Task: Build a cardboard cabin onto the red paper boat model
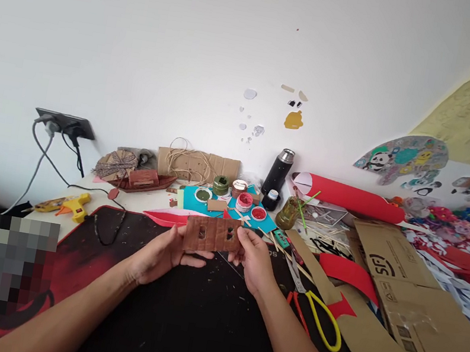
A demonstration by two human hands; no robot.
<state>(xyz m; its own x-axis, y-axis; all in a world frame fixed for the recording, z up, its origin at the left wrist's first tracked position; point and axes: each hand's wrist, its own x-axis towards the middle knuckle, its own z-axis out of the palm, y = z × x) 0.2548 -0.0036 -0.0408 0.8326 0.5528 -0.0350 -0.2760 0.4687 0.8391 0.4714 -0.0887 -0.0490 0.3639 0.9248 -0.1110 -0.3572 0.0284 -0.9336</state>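
A brown-painted cardboard strip [216, 235] with two small cut-out windows is hovering over the black mat [192, 325]; the left hand [163, 254] and right hand [253, 258] are pinching its opposite ends. Beyond it, open paint jars [239, 192] are standing on blue paper [191, 197], and scissors [314, 315] are lying to the right.

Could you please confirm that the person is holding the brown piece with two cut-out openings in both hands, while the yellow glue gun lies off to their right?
Not quite: the head view shows the yellow glue gun off to the person's left. The brown piece with two cut-out openings is indeed held in both the left hand and the right hand.
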